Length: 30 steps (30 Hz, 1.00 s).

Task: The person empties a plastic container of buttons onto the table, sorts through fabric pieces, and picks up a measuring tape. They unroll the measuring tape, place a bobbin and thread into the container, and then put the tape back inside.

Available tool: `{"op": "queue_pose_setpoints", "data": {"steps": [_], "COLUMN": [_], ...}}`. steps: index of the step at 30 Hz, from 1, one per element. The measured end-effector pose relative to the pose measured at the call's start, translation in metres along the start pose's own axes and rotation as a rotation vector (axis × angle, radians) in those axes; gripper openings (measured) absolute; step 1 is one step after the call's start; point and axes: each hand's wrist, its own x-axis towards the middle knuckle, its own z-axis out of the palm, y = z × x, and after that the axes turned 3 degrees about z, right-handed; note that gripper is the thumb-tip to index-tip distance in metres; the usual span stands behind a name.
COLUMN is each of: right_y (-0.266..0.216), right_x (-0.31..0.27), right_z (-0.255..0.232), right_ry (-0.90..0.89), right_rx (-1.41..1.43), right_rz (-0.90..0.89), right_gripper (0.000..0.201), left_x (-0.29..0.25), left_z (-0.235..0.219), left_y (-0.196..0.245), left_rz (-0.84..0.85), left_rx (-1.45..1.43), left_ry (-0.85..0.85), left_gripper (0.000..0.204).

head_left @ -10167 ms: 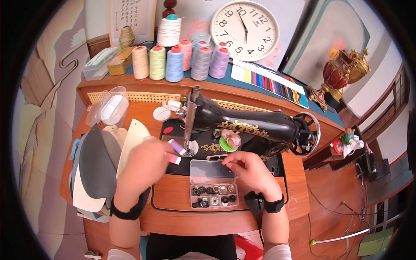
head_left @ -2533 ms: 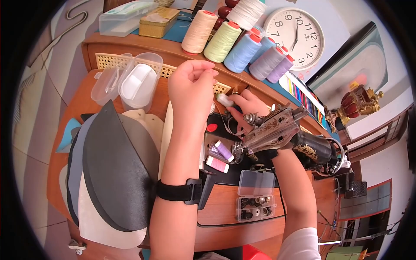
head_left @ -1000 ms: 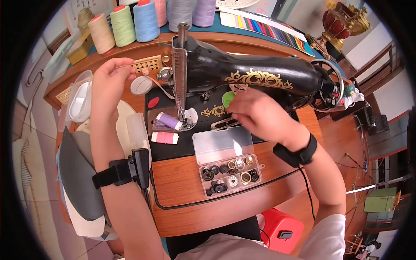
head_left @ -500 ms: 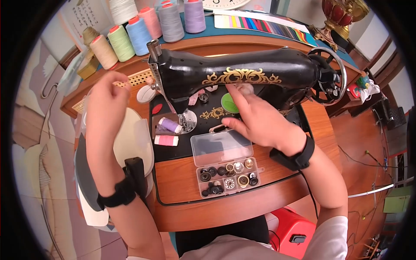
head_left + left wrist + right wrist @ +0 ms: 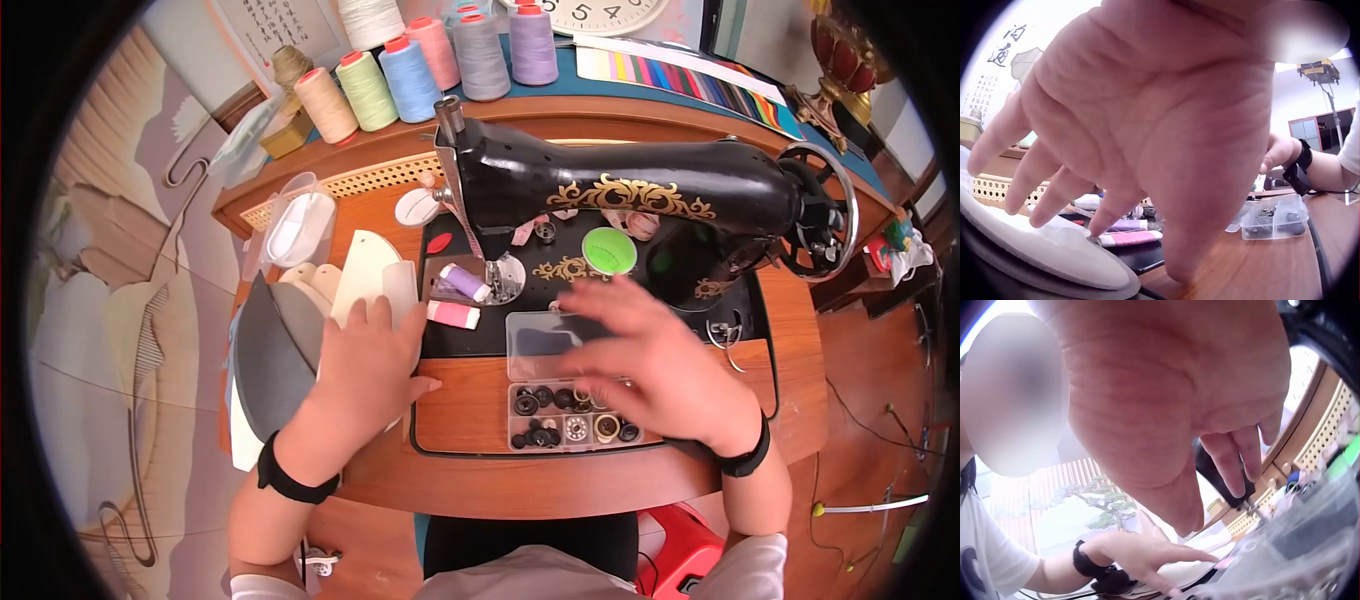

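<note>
My left hand (image 5: 370, 365), fingers spread and palm down, is over the edge of a stack of shaped sheets, a dark grey one (image 5: 270, 355) and a cream one (image 5: 362, 270) among them. My right hand (image 5: 660, 370) has its fingers loosely extended over a clear plastic box (image 5: 535, 340) of buttons and covers part of it. The box lies with its lid raised, several dark and metallic buttons (image 5: 540, 432) in its compartments. Between the hands lie a purple thread spool (image 5: 465, 283) and a pink thread spool (image 5: 453, 315). Neither hand holds anything visible.
A black sewing machine (image 5: 530, 175) with gold decoration stands behind the hands, a green round container (image 5: 608, 250) under its arm. Several thread cones (image 5: 408, 80) line the back shelf. An open plastic case (image 5: 300, 228) sits at the left; a thin metal ring-like piece (image 5: 735, 345) lies right.
My left hand has come down from its raised, curled pose near the back and spread its fingers. The right hand has moved from beside the green container to over the button box.
</note>
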Motion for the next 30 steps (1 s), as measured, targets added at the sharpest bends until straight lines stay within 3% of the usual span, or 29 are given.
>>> {"op": "queue_pose_setpoints", "data": {"steps": [3,7,11,13,14,16,21,24,27,30], "right_y": [-0.002,0.001,0.018,0.021,0.028,0.027,0.036,0.039,0.041,0.043], "right_x": [-0.002,-0.002,-0.008,-0.011,-0.011,-0.011,-0.015,-0.016,-0.016,-0.015], "right_z": [0.013,0.010,0.005,0.003,0.009,0.004,-0.006,-0.004,0.001,0.000], "right_ry": [-0.076,-0.065,0.053,0.077,0.166,0.151,0.077,0.087,0.131,0.173], "right_rx": [0.102,0.227,0.311,0.338,0.356,0.373,0.432,0.424,0.397,0.358], "right_rz": [-0.063,-0.109,-0.063,0.110,0.045,0.109,0.299,0.296,0.267,0.247], "right_gripper": [0.012,0.016,0.017,0.017,0.017,0.017,0.015,0.011,0.013,0.014], "left_x": [0.005,0.003,0.000,-0.002,-0.002,-0.002,-0.009,-0.007,-0.005,-0.012], "left_z": [-0.002,0.000,-0.006,-0.006,-0.009,-0.017,-0.033,-0.053,-0.060,-0.051], "left_y": [0.002,0.005,0.006,0.004,0.004,0.003,-0.026,-0.028,-0.025,-0.022], "left_rz": [-0.100,-0.041,-0.019,0.011,0.017,-0.044,-0.091,-0.269,-0.331,-0.287], "left_rx": [-0.127,-0.087,-0.041,-0.034,-0.024,-0.152,-0.191,-0.343,-0.257,-0.243], "left_ry": [-0.182,-0.193,-0.247,-0.247,-0.262,-0.136,-0.082,-0.134,-0.129,-0.062], "left_gripper": [0.060,0.042,0.035,0.030,0.030,0.026,0.023,0.021,0.020,0.020]}}
